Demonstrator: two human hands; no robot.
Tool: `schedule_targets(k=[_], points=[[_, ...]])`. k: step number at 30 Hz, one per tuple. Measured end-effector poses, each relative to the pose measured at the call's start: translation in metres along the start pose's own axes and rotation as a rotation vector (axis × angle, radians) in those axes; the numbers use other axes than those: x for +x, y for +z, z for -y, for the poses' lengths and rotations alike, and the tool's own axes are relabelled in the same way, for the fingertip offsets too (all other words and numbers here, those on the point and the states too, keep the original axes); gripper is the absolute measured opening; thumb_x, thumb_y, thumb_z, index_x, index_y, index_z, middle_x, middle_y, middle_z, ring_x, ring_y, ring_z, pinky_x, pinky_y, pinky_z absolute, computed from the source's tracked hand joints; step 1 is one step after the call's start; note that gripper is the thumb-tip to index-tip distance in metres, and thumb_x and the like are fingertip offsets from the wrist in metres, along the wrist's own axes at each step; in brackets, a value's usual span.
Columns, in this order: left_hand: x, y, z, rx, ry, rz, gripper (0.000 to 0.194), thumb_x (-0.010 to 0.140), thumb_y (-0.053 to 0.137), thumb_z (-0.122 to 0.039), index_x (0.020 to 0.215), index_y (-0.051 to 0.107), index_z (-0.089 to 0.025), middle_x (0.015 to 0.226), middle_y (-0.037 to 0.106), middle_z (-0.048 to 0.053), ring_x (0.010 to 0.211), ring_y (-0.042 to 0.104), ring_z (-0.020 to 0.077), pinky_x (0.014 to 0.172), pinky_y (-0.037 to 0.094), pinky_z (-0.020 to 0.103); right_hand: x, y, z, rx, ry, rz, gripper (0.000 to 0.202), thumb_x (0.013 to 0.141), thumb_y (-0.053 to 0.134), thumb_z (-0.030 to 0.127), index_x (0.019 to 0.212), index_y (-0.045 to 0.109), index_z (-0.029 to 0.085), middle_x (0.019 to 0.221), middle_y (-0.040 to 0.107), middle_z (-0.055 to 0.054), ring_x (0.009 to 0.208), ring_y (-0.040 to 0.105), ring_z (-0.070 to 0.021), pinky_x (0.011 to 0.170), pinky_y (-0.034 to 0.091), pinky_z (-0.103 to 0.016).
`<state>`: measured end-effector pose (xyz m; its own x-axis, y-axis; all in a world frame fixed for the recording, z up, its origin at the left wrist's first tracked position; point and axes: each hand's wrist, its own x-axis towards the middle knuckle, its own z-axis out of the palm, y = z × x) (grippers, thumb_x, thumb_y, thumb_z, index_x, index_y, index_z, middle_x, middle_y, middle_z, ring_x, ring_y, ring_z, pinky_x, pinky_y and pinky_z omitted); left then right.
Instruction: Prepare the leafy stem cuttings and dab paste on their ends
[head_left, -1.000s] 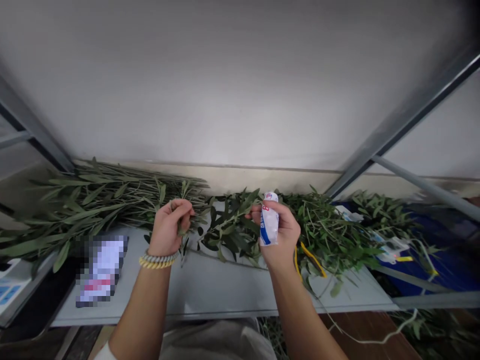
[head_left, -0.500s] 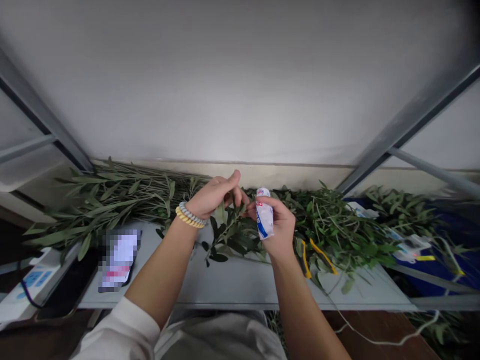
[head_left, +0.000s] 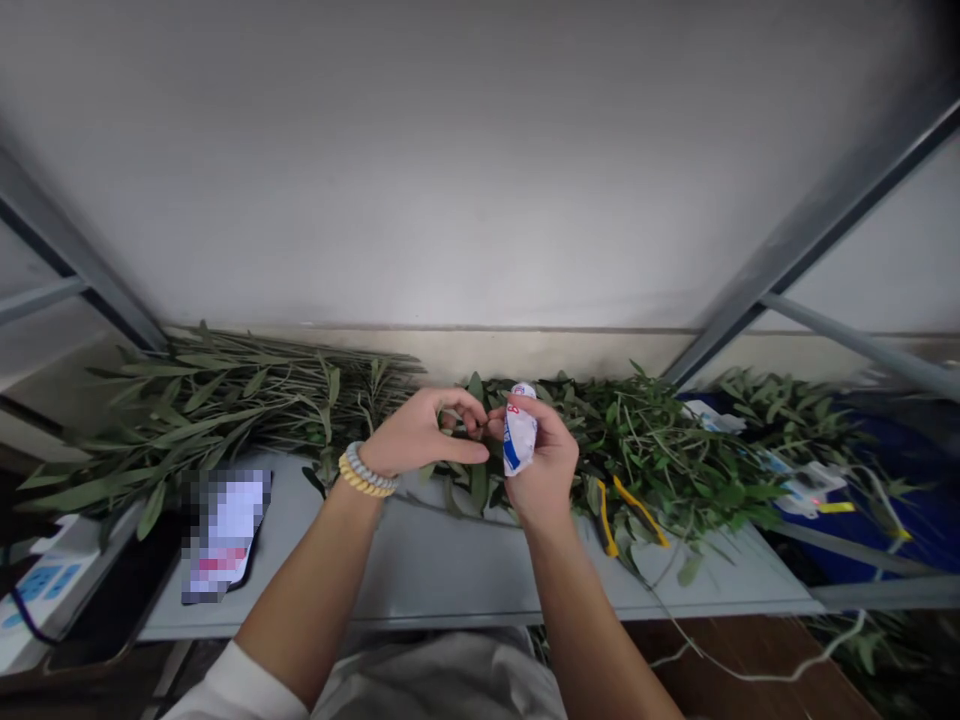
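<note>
Head view: I see the right hand point(head_left: 553, 460) closed on a white printed packet point(head_left: 519, 442), with its fingertips close to those of the left hand point(head_left: 409, 432). The left thumb stands apart from its fingers; whether they pinch anything, I cannot tell. The leafy sprig point(head_left: 478, 484) is at and below the fingers, above the grey table point(head_left: 450, 582). The step in hand seems to be fine finger work at the sprig. A next move there would call for a light touch, with the leaves kept free of the fingertips. The yellow-handled tool point(head_left: 639, 510) lies near the right hand.
</note>
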<state>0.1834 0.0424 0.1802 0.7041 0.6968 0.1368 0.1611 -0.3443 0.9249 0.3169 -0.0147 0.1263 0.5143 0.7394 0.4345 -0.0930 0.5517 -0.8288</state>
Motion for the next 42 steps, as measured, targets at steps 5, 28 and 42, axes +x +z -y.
schedule_targets(k=[5, 28, 42], points=[[-0.008, 0.009, 0.004, 0.153, 0.08, -0.092, 0.026, 0.062, 0.071, -0.022, 0.087, 0.062, -0.016, 0.081, 0.058, -0.001, 0.058, 0.04, 0.007, 0.055, 0.035, 0.02, -0.002, -0.001, -0.008, 0.075, 0.13, -0.017, 0.028, 0.063, 0.068, 0.013, 0.089, 0.066, 0.023, 0.071, 0.068, 0.002, 0.06, 0.062, -0.0123, 0.059, 0.052, -0.027], [-0.075, 0.04, 0.012, 0.234, 0.039, -0.458, 0.015, 0.069, 0.061, -0.017, 0.084, 0.059, -0.019, 0.082, 0.061, 0.0, 0.077, 0.056, 0.0132, 0.07, 0.044, 0.025, -0.038, 0.013, -0.004, 0.123, 0.29, 0.121, 0.03, 0.064, 0.071, 0.015, 0.092, 0.064, 0.023, 0.072, 0.067, 0.002, 0.064, 0.061, -0.0125, 0.064, 0.051, -0.029], [-0.07, 0.025, 0.027, -0.012, -0.02, -0.388, 0.031, 0.08, 0.056, -0.027, 0.108, 0.044, -0.02, 0.088, 0.067, 0.003, 0.077, 0.063, 0.0148, 0.066, 0.046, 0.025, -0.013, 0.026, -0.004, 0.015, 0.207, 0.275, 0.029, 0.062, 0.073, 0.017, 0.09, 0.066, 0.022, 0.075, 0.069, 0.0, 0.066, 0.064, -0.0142, 0.06, 0.051, -0.027]])
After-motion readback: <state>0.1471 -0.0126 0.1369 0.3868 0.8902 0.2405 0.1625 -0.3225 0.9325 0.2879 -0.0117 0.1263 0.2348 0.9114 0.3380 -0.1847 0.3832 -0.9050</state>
